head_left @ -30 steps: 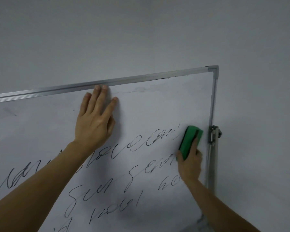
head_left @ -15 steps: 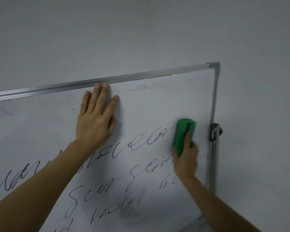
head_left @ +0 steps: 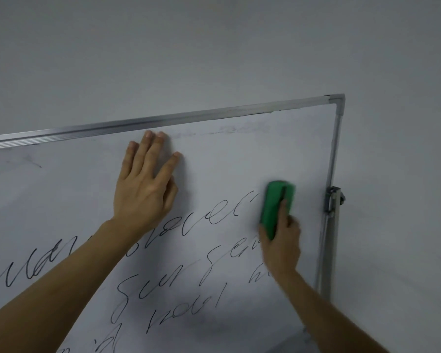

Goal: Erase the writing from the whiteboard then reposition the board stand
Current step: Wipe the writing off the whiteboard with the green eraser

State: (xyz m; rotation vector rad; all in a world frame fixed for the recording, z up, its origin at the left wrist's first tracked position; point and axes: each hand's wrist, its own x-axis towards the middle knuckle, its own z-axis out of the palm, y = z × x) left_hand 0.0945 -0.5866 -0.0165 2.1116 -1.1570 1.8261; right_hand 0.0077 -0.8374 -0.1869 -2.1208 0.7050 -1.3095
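The right hand (head_left: 281,243) grips the green eraser (head_left: 277,207) against the whiteboard (head_left: 227,159), left of the stand clamp (head_left: 333,200). Over the last second it has slid leftward from the clamp, and the tail of the top line of writing (head_left: 214,215) is gone, so erasing looks barely begun. The left hand (head_left: 145,184) lies flat and open on the board, farther left of the clamp. Count: two hands, one eraser, one board, at least three lines of writing.

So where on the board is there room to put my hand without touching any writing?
Between the left hand and the frame's right edge, above the eraser. Below, the whiteboard is crowded with writing.
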